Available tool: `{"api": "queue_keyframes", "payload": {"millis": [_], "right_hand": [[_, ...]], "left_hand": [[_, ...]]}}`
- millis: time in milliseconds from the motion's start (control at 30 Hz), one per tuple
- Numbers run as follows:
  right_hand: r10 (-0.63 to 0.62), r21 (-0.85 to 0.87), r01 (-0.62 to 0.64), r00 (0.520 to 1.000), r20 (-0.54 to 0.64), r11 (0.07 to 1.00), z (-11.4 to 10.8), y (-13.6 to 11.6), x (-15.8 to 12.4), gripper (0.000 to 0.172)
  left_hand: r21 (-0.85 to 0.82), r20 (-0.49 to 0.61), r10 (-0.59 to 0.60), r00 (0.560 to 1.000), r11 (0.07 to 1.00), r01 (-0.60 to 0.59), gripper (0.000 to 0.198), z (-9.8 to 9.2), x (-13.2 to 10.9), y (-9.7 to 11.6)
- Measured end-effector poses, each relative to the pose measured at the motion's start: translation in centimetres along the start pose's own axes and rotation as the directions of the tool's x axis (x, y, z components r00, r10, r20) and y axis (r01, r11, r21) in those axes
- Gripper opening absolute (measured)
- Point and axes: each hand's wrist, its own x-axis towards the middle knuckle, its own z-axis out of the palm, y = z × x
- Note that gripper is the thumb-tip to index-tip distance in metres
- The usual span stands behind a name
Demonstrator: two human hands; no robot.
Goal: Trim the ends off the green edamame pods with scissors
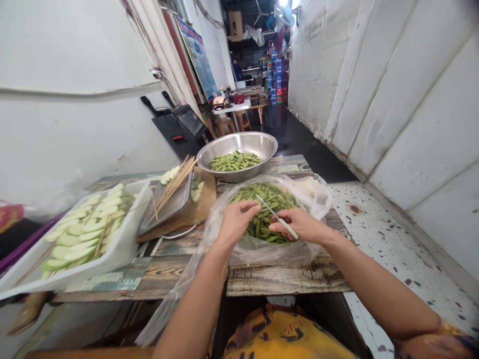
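A clear plastic bag full of green edamame pods lies open on the wooden table in front of me. My left hand reaches into the bag with its fingers curled onto the pods. My right hand is closed on the pale green handle of a small knife, whose blade points up and left over the pods. Behind the bag stands a steel bowl holding more edamame pods.
A white tray of skewered pale green vegetable slices sits at the left. A metal tray with bamboo skewers rests on a wooden board. A black scale stands at the wall. The terrazzo floor and a corridor with stools lie to the right and beyond.
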Motion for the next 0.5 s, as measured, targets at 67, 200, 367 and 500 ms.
{"api": "queue_keyframes", "payload": {"millis": [67,200,367,500], "right_hand": [[-0.014,-0.039,0.014,1.000,-0.014,0.999,0.02,0.03,0.03,0.045],[-0.007,-0.135,0.003,0.999,-0.035,0.991,0.14,-0.05,-0.04,0.044],[0.037,-0.235,-0.052,0.997,-0.069,0.970,0.38,-0.32,-0.10,0.044],[0.034,-0.335,-0.058,0.996,-0.077,0.940,0.39,-0.28,-0.03,0.042]], "left_hand": [[-0.018,0.016,-0.016,1.000,1.000,0.017,0.020,0.06,-0.09,0.07],[-0.014,0.064,-0.052,0.997,0.999,0.053,0.021,0.17,-0.14,0.10],[-0.078,0.148,-0.163,0.976,0.981,0.176,0.029,0.19,-0.11,-0.33],[-0.054,0.194,-0.166,0.967,0.982,0.179,0.031,-0.20,-0.01,-0.59]]}}
